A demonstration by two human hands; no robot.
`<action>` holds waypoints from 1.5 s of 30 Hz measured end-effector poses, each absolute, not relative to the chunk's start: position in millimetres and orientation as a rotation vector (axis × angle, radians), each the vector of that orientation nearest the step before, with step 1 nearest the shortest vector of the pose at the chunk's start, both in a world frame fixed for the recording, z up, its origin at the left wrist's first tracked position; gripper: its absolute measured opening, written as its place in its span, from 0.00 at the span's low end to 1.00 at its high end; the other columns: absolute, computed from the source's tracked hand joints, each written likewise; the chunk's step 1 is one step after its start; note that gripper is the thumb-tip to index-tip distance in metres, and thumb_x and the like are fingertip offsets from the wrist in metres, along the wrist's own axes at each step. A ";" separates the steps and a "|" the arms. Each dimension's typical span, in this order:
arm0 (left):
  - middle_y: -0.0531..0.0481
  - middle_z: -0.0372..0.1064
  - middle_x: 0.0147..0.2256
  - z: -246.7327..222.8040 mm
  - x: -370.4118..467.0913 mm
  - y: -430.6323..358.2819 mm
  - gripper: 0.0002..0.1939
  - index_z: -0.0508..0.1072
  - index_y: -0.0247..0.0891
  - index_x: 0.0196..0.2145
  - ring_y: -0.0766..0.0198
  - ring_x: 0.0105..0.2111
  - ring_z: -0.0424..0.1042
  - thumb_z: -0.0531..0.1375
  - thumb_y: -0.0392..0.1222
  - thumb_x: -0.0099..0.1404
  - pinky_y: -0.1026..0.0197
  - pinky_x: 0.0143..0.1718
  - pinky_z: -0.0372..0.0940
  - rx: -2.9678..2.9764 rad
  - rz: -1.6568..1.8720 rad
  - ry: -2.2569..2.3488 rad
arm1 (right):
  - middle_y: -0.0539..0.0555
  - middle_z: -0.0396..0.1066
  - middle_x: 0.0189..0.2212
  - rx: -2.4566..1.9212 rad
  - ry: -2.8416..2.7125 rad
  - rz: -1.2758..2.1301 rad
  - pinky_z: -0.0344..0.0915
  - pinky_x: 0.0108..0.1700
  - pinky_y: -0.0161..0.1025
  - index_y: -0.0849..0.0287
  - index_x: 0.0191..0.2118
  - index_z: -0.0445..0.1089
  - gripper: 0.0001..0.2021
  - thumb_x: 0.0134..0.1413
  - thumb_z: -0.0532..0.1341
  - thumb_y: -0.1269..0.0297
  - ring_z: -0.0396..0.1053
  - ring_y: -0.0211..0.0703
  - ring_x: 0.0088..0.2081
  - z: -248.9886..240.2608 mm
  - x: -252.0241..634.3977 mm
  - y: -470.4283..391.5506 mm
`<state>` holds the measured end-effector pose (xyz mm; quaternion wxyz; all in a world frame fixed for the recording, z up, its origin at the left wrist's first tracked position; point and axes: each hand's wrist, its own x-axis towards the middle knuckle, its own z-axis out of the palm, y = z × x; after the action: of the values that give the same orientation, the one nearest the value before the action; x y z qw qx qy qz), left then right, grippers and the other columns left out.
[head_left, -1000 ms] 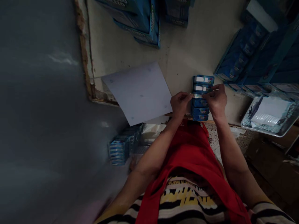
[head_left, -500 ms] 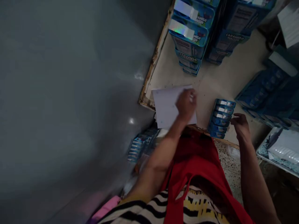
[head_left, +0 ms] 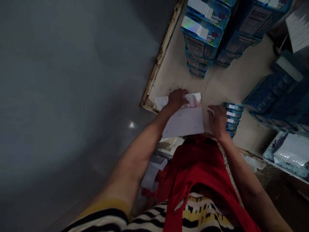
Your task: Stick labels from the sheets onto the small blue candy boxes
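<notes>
A white sheet of paper (head_left: 184, 122) with faint marks lies at the front left corner of the table. A shiny, colour-printed strip (head_left: 195, 100) runs along its far edge; I cannot tell whether it is the sheet folded over or a separate piece. My left hand (head_left: 177, 99) is closed on this far edge, thumb on the strip. Just right of the sheet is my right hand (head_left: 217, 119), its thumb and index finger a little apart, with nothing visible in it. It partly hides a row of small blue boxes (head_left: 233, 114) with shiny white labels.
Tall stacks of blue boxes (head_left: 202, 32) lettered "Caramelo Macizo" stand at the back. More blue packs (head_left: 272, 93) are on the right, beside a tray (head_left: 275, 161) holding a clear-wrapped white pack. A grey wall (head_left: 84, 96) rises along the left, by the table's worn edge (head_left: 158, 61).
My left hand has moved left across the sheet to its far edge, where the shiny strip now shows. My right hand has moved left from the boxes' right side toward the sheet.
</notes>
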<state>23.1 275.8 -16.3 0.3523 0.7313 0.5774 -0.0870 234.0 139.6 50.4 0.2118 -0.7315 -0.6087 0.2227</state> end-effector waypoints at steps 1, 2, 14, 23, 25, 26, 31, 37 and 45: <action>0.40 0.76 0.51 -14.7 21.5 274.5 0.18 0.81 0.42 0.52 0.44 0.55 0.72 0.71 0.47 0.65 0.50 0.55 0.62 1.897 -0.213 1.491 | 0.62 0.78 0.49 -2.014 -1.766 0.610 0.67 0.57 0.54 0.58 0.53 0.78 0.16 0.69 0.54 0.69 0.70 0.57 0.51 45.0 228.4 146.4; 0.40 0.76 0.51 -12.7 20.4 274.5 0.17 0.81 0.43 0.52 0.44 0.55 0.72 0.68 0.48 0.68 0.50 0.54 0.62 1.906 -0.195 1.484 | 0.63 0.76 0.53 -1.991 -1.836 0.610 0.66 0.58 0.55 0.58 0.57 0.76 0.19 0.69 0.53 0.71 0.69 0.58 0.54 40.0 223.0 154.7; 0.46 0.79 0.37 -3.5 14.7 281.1 0.14 0.84 0.38 0.39 0.56 0.40 0.74 0.59 0.47 0.72 0.57 0.46 0.63 1.781 0.079 1.312 | 0.64 0.69 0.68 -1.939 -2.144 0.569 0.61 0.63 0.58 0.58 0.67 0.70 0.24 0.72 0.50 0.74 0.65 0.60 0.63 -3.8 193.0 208.4; 0.44 0.80 0.39 -7.9 0.0 288.7 0.13 0.83 0.40 0.38 0.52 0.43 0.75 0.61 0.47 0.72 0.55 0.44 0.62 1.859 -0.078 1.429 | 0.59 0.80 0.45 -1.985 -2.026 0.578 0.61 0.57 0.53 0.53 0.55 0.80 0.14 0.70 0.60 0.67 0.70 0.56 0.52 35.8 190.5 133.3; 0.43 0.80 0.44 -8.9 2.3 291.4 0.13 0.83 0.41 0.40 0.50 0.48 0.75 0.60 0.47 0.73 0.53 0.49 0.62 1.927 -0.087 1.423 | 0.56 0.78 0.37 -2.005 -1.885 0.563 0.62 0.53 0.51 0.52 0.48 0.81 0.10 0.69 0.62 0.65 0.71 0.53 0.46 45.5 192.9 122.4; 0.43 0.80 0.45 -9.7 4.0 292.9 0.12 0.84 0.41 0.40 0.48 0.50 0.75 0.61 0.47 0.73 0.52 0.51 0.62 1.944 -0.102 1.409 | 0.55 0.77 0.35 -1.995 -1.814 0.553 0.63 0.52 0.50 0.52 0.45 0.81 0.09 0.69 0.63 0.63 0.71 0.52 0.44 49.0 194.5 119.7; 0.41 0.80 0.47 -15.2 11.1 300.5 0.10 0.84 0.41 0.40 0.43 0.54 0.75 0.63 0.46 0.72 0.47 0.56 0.61 1.927 -0.201 1.427 | 0.54 0.78 0.35 -1.879 -1.481 0.632 0.67 0.51 0.49 0.54 0.37 0.81 0.07 0.64 0.67 0.58 0.72 0.49 0.41 60.8 202.1 132.3; 0.39 0.78 0.52 11.3 19.6 264.8 0.16 0.81 0.41 0.48 0.46 0.57 0.72 0.66 0.52 0.70 0.46 0.61 0.63 1.820 0.448 1.517 | 0.51 0.79 0.32 -1.888 -0.834 0.942 0.69 0.42 0.41 0.56 0.35 0.80 0.10 0.57 0.69 0.55 0.73 0.42 0.35 84.2 209.3 138.4; 0.45 0.80 0.41 44.1 74.3 160.3 0.28 0.78 0.40 0.52 0.60 0.41 0.78 0.71 0.57 0.58 0.57 0.45 0.71 0.788 0.522 1.181 | 0.52 0.80 0.32 -1.998 -0.646 1.009 0.70 0.41 0.41 0.57 0.34 0.80 0.13 0.54 0.70 0.52 0.74 0.44 0.35 108.8 227.7 98.8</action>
<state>74.3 160.3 44.1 0.7275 0.3576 0.5356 0.2367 227.7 98.8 108.8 0.3946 -0.7880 -0.2548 0.3980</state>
